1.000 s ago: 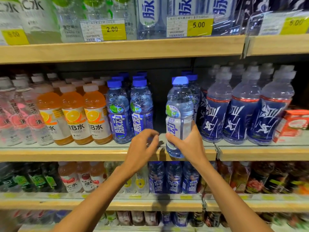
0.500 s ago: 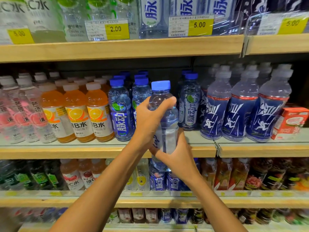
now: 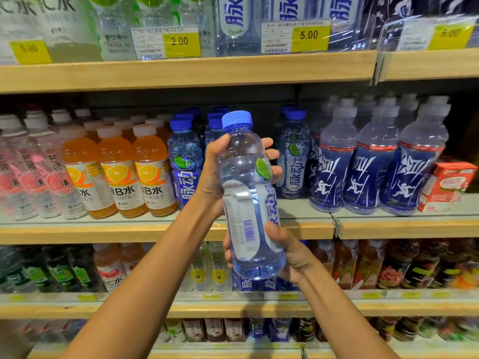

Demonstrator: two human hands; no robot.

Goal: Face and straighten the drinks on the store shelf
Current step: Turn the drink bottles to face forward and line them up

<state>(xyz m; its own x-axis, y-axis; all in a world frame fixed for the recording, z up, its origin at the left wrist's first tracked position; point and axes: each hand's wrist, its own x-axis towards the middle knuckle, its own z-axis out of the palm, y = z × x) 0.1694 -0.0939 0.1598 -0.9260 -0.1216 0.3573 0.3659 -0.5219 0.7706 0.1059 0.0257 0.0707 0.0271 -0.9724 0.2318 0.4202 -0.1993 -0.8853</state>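
A clear blue-capped drink bottle (image 3: 245, 177) is held upright in the air in front of the middle shelf (image 3: 166, 230). Its barcode side faces me and the blue label is turned to the right. My left hand (image 3: 211, 177) wraps its upper half from the left. My right hand (image 3: 287, 252) grips its base from the right. Matching blue-capped bottles stand on the shelf to the left (image 3: 185, 161) and to the right (image 3: 294, 154), with a gap between them behind the held bottle.
Orange vitamin drinks (image 3: 116, 172) and pink-labelled bottles (image 3: 31, 172) fill the shelf's left. Dark blue bottles (image 3: 368, 164) and a red carton (image 3: 448, 185) stand on the right. Shelves above and below hold more drinks, with price tags (image 3: 308, 35) on the upper edge.
The bottle has come off the shelf toward me and left. My left hand has taken hold of its upper part, and the bottle has turned so the barcode faces me.
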